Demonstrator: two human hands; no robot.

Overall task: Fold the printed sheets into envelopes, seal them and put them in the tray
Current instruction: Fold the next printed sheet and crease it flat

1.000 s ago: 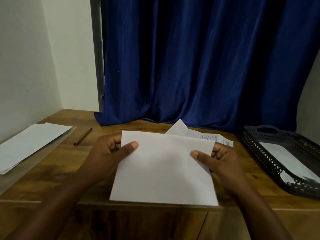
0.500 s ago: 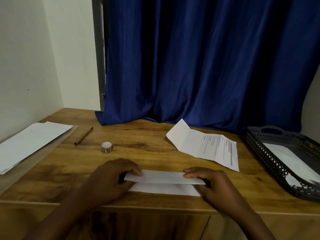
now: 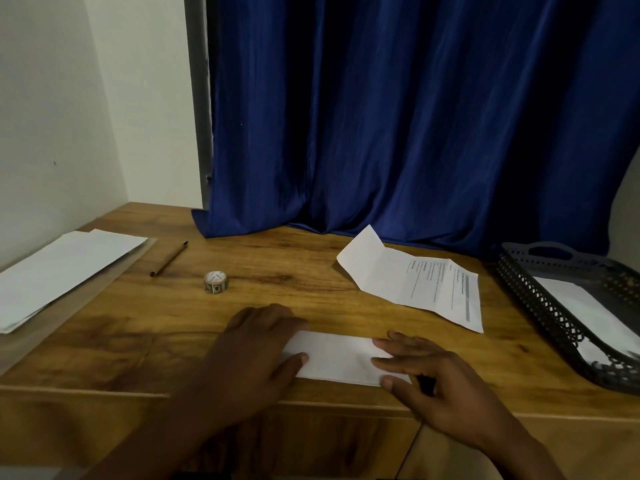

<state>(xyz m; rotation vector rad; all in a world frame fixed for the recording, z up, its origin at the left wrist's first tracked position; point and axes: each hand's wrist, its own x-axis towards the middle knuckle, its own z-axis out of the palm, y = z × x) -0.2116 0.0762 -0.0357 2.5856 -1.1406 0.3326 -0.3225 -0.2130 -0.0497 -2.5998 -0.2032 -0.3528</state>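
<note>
Now you're creasing: your left hand and right hand press flat-fingered, gripping nothing, on the folded white paper sheet at the wooden desk's near edge. Next, I'd guess, the small patterned tape roll for sealing.

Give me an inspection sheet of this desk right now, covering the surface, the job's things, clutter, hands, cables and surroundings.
Surface: wooden table, grain visible, no spills seen.
Job's things: folded white sheet flat at the near edge; printed sheet creased and partly unfolded behind it; stack of white paper far left; roll of tape; dark mesh tray at right with white paper inside.
Clutter: pencil beside the stack.
Hands: left hand and right hand press flat on the folded sheet's ends.
Cables: nothing seen.
Surroundings: blue curtain behind, white wall at left.
</note>
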